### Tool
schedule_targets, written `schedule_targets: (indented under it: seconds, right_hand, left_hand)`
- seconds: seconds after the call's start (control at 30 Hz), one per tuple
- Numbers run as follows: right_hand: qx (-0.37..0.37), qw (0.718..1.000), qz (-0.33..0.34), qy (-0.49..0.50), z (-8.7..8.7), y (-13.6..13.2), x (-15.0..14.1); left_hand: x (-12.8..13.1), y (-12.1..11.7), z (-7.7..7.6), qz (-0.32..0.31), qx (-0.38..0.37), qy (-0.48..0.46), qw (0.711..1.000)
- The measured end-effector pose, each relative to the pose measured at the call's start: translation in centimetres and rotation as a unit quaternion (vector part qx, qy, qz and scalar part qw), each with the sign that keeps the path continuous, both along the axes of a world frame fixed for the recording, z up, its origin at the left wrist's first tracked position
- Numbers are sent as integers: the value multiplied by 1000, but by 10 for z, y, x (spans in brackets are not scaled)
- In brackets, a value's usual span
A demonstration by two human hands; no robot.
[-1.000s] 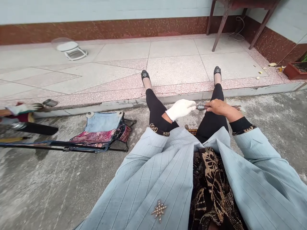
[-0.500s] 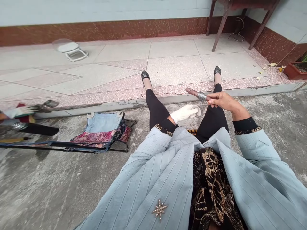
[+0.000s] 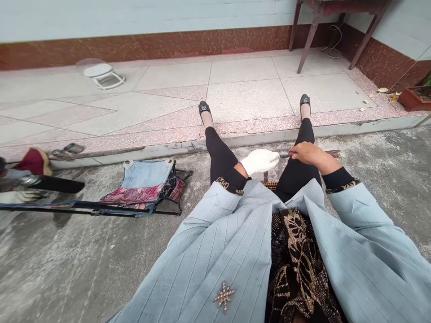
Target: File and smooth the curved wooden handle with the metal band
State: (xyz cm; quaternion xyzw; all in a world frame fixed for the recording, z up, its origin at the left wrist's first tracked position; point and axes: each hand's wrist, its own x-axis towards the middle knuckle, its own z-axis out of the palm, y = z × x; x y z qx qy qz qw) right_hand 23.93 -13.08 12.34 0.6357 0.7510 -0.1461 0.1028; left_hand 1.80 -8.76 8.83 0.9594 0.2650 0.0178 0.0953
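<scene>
My left hand [image 3: 259,162], in a white knitted glove, is closed at the left end of a brown stick [image 3: 332,154]. Its fingers hide that end. Silver wire [image 3: 284,153] is wound in a coil round the stick, just beyond the glove's fingertips. My bare right hand [image 3: 308,153] is wrapped round the stick on the other side of the coil, and the brown end sticks out to its right. Both hands are above the ground between my knees. A narrow brown piece [image 3: 266,176] shows below the glove; its kind is unclear.
A folding lounger [image 3: 144,175] stands to the left. Beyond it, another person's gloved hand [image 3: 23,196] is near a dark cylindrical object [image 3: 60,184]. A raised tiled step [image 3: 249,101] runs ahead, with a white stool [image 3: 103,74], a wooden table [image 3: 311,40] and a planter [image 3: 415,98].
My left hand has straightened and come up to the wire-wound stick. The stick now lies nearly level, its brown end out to the right of my right hand. The other person's gloved hand has moved.
</scene>
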Motion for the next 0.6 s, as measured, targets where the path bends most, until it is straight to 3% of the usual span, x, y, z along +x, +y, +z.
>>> schedule_targets:
  seconds: [0.1,0.17,0.23,0.3,0.4,0.5,0.6]
  right_hand:
    - [-126,987,59,77,0,-3,4]
    - [-193,960,81,186,2,-7,9]
    - [-216,922,91,307,5,-12,14]
    - [-181,890,69,412,8,-15,17]
    - [-63,857,-19,511,10,-15,18]
    - [44,832,-97,545,8,-7,18]
    - [100,840,-156,511,2,5,21]
  left_hand:
    - [-5,8,2,-18,-11,12,1000]
    - [-9,16,-1,-42,-72,-32,996]
    - [-13,20,-7,-54,-171,-95,979]
    - [-15,20,-16,-39,-273,-146,950]
    - [-14,11,-25,-2,-342,-182,922]
    - [-10,1,-25,-16,-333,-168,928]
    - [-8,-4,-21,-31,-288,-133,948]
